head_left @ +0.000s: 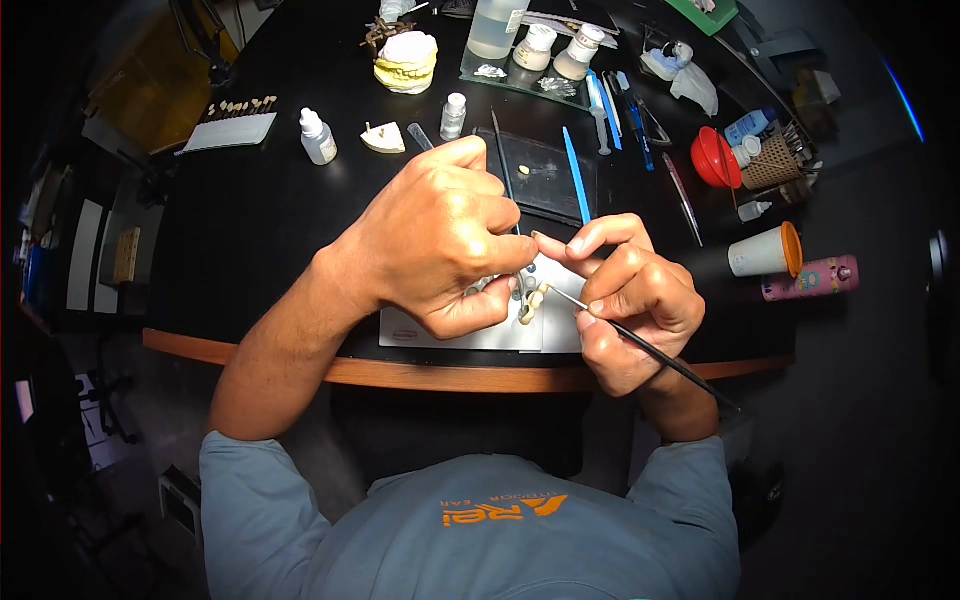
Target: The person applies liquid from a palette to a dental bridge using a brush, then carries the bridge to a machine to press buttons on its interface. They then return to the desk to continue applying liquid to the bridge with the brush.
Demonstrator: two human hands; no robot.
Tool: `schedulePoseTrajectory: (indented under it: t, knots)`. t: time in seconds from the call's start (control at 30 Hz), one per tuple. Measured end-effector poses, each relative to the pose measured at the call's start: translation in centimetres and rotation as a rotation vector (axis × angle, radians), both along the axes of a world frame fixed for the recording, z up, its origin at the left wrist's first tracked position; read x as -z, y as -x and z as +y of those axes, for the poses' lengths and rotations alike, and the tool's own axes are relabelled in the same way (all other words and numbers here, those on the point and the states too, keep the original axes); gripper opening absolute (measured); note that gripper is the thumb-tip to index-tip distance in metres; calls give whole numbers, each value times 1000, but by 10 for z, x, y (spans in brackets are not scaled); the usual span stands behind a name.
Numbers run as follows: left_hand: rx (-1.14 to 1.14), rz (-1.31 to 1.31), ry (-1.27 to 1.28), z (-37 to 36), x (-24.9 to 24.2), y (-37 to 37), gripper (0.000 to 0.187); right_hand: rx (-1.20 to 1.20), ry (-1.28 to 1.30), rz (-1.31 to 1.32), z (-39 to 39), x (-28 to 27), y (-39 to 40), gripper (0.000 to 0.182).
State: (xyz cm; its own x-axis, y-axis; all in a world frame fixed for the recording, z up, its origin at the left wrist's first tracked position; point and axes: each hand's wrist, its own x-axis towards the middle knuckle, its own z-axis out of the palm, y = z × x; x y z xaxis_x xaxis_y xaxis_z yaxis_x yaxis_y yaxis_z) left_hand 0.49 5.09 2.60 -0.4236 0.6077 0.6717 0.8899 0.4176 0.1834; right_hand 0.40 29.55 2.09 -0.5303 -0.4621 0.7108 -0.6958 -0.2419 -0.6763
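My left hand [440, 240] is closed in a fist around a slim metal tool [420, 136] that looks like tweezers. Its flat grey end sticks out above the knuckles, and the fingers hide most of it. Below the fist, small cream tooth-shaped pieces [530, 308] show at the tool's lower end; how they are held is hidden. Pinched in my right hand [640, 305] is a fine brush [665, 360] with a dark handle. Its tip touches or nearly touches the pieces. My right index finger reaches to the left fist. Underneath lies a white palette [415, 330], partly covered by my hands.
A dark tile [548, 180] with a blue stick [577, 175] lies behind my hands. Dropper bottle [318, 138], small vial [453, 117] and powder jars [535, 47] stand farther back. At right are a red bowl [712, 158] and an orange-lidded cup [762, 250]. The table's wooden edge [450, 376] runs in front.
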Motion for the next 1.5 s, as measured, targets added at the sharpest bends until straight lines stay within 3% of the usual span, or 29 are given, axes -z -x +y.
schedulePoseTrajectory:
  t: [0.17,0.27,0.57,1.5]
  knots:
    - [5,4,-20,0,1,0,16,-2,-20,3,2,-3,0,13]
    - [35,21,-31,-1,7,3,39,-2,-13,3,2,-3,0,14]
    - [119,-99,-123,0,14,7,54,-2,48,30,2,-2,0,14]
    - [143,-141,-117,-2,13,8,49,-46,-5,122,3,-7,1,14]
